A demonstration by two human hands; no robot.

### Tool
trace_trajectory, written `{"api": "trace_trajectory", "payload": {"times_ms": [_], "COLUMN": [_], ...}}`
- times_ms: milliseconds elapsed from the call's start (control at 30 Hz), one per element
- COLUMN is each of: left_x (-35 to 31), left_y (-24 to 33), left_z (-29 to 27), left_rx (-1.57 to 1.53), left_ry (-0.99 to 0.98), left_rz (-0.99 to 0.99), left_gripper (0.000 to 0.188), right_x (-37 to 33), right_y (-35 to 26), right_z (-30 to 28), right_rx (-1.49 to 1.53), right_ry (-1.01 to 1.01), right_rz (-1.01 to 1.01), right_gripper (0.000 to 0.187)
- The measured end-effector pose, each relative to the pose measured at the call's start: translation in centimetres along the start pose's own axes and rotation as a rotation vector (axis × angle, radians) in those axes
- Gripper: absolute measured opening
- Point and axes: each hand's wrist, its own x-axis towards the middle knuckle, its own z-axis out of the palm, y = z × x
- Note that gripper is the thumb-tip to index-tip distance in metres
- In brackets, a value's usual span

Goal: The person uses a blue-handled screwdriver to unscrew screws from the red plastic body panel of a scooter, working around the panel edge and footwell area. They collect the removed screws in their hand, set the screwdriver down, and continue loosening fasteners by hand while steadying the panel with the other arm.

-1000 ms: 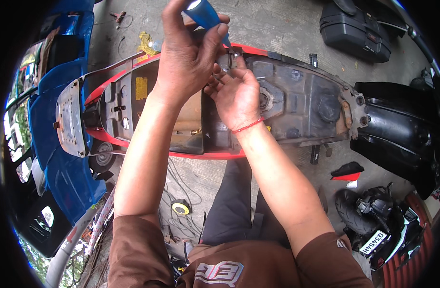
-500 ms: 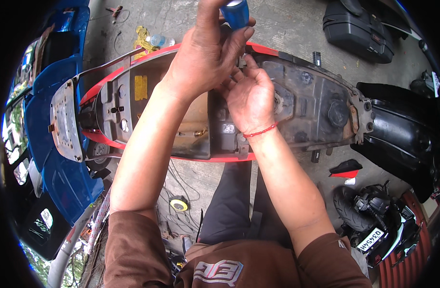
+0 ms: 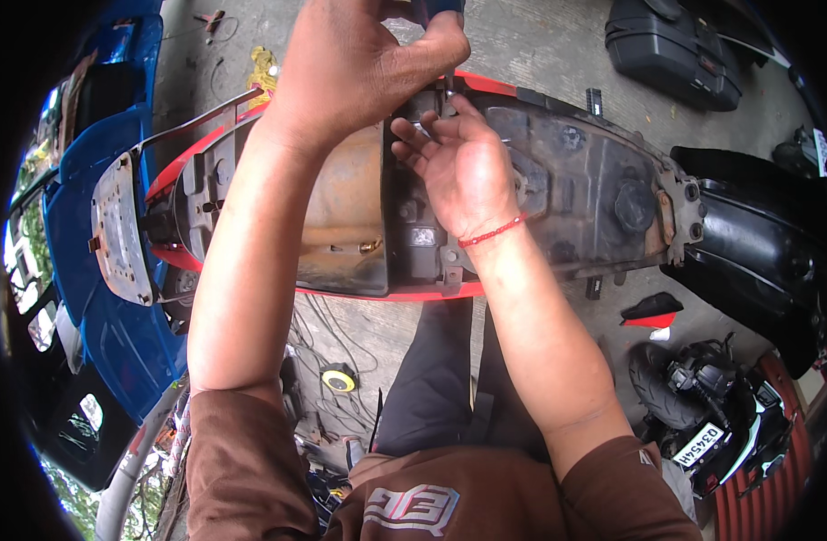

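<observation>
My left hand (image 3: 364,77) is closed round a blue cylindrical tool (image 3: 439,9) at the upper edge. Most of the tool is cut off or behind the hand, so its kind does not show. Below my left thumb a thin metal shaft (image 3: 450,84) points down to the far side of the motorcycle frame. My right hand (image 3: 472,171), wearing a red bracelet, lies palm up over the stripped motorcycle body (image 3: 567,194). Its fingers are apart and loosely bent, one tip beside the lower end of the shaft. The black tank cover with its round cap (image 3: 636,209) is right of it.
Left of my right hand is the open tan storage well (image 3: 341,203); a rusty rear rack (image 3: 123,230) ends the bike. A black top case (image 3: 670,54) stands far right. Cables and a yellow-black disc (image 3: 339,379) lie near my legs. Another motorcycle (image 3: 702,406) is at lower right.
My left hand has shifted left and up, taking the blue tool mostly out of view. My right hand's fingers are now uncovered and more spread. The metal shaft has come into sight.
</observation>
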Motion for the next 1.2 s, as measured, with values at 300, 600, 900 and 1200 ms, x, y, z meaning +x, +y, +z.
{"api": "trace_trajectory", "payload": {"times_ms": [300, 600, 900, 1200], "left_x": [0.0, 1.8, -0.1, -0.2], "left_y": [2.9, 1.3, 1.0, 0.2], "left_z": [0.2, 2.7, 4.2, 3.5], "left_rx": [0.289, 0.562, -0.275, -0.299], "left_ry": [0.005, 0.146, 0.124, 0.231], "left_rz": [-0.06, -0.001, -0.242, -0.197], "left_gripper": [0.032, 0.032, 0.05, 0.035], "right_x": [0.4, 0.3, 1.0, 0.5], "right_y": [-0.1, -0.4, -0.3, -0.3], "right_z": [-0.1, -0.2, -0.8, -0.1], "right_rx": [0.009, -0.004, 0.053, 0.048], "right_ry": [-0.034, -0.055, -0.084, -0.057], "right_rz": [-0.001, 0.015, 0.039, 0.017], "right_gripper": [0.081, 0.084, 0.083, 0.088]}}
